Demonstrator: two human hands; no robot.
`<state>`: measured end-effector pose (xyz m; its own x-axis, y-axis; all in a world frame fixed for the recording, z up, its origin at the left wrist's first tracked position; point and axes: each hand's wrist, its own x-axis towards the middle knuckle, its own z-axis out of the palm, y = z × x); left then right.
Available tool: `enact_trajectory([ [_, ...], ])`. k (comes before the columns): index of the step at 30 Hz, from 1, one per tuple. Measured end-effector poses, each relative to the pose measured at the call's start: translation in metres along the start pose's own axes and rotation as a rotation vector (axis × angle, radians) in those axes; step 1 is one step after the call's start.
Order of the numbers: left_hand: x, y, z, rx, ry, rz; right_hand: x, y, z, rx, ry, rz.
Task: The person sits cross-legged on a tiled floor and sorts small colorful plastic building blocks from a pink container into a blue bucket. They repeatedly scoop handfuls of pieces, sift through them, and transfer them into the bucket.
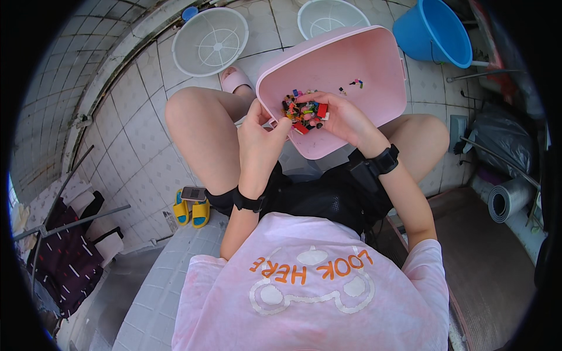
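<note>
A pink plastic tub (377, 92) is tilted between my knees, its opening facing me. Small mixed toy bricks (303, 112), among them red, black, green and orange pieces, are heaped at its near left side. My left hand (263, 140) is at the tub's left rim, fingers curled at the edge and thumb pointing towards the heap. Inside the tub, my right hand (344, 118) curves around the far and right sides of the heap, with a red brick (322, 110) against it. Whether it grips any pieces is unclear. A few loose pieces (358, 83) lie farther right on the tub wall.
Two white plastic baskets (184, 52) (307, 19) and a blue bucket (412, 37) stand on the tiled floor beyond the tub. Yellow slippers (201, 216) and a phone (193, 193) are at my left. A rolled grey mat (509, 199) lies at right, near metal rods (500, 162).
</note>
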<state>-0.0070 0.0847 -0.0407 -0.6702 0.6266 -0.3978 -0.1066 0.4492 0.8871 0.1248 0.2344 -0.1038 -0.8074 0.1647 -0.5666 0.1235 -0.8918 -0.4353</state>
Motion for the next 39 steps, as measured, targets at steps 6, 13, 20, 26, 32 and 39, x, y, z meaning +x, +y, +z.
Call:
enact_trajectory([
  [6, 0.001, -0.003, -0.001, -0.028, -0.004, 0.009, 0.005, 0.003, -0.005, 0.091, 0.111, 0.079],
  [13, 0.000, -0.002, -0.001, -0.015, 0.005, 0.004, 0.004, 0.003, -0.003, 0.072, 0.009, 0.034],
  [20, -0.001, -0.003, -0.001, -0.007, 0.024, -0.016, 0.002, -0.001, 0.001, 0.093, -0.017, 0.019],
  [26, 0.004, -0.010, 0.000, -0.024, 0.033, 0.015, -0.002, -0.003, 0.005, 0.153, 0.134, -0.003],
  [32, 0.017, -0.022, -0.014, -0.080, 0.071, -0.050, -0.011, -0.012, -0.009, 0.205, 0.012, -0.071],
  [39, 0.032, -0.035, -0.037, -0.157, 0.212, -0.044, -0.019, -0.020, -0.046, 0.151, 0.191, -0.257],
])
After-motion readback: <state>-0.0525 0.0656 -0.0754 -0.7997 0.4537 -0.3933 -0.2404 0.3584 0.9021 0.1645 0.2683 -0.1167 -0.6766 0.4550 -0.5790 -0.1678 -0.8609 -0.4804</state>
